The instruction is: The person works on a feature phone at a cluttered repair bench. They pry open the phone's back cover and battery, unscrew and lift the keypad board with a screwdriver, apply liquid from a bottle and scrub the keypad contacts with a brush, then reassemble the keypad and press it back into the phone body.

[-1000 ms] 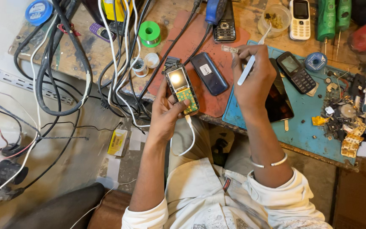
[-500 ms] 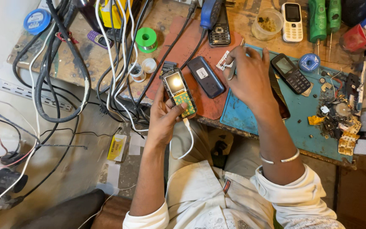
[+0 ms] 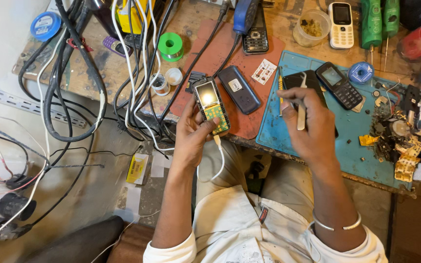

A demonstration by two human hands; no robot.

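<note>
Phone [image 3: 210, 106], lit screen, yellow keypad, seemingly caseless

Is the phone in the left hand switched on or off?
On. The phone held in the left hand has a lit, glowing screen, and a white cable hangs from its bottom end.

Yellow-green keypad and lit pale screen on opened phone [image 3: 211, 106], white cable [image 3: 219, 158] below. Dark blue phone back [image 3: 239, 89] on red-brown mat [image 3: 210, 58]. Teal mat [image 3: 352, 146] right. Green solder spool [image 3: 171, 46], white phone [image 3: 340, 18] far, green screwdriver handles [image 3: 380, 19], silver bangle [image 3: 336, 225], cream sleeves.
</note>
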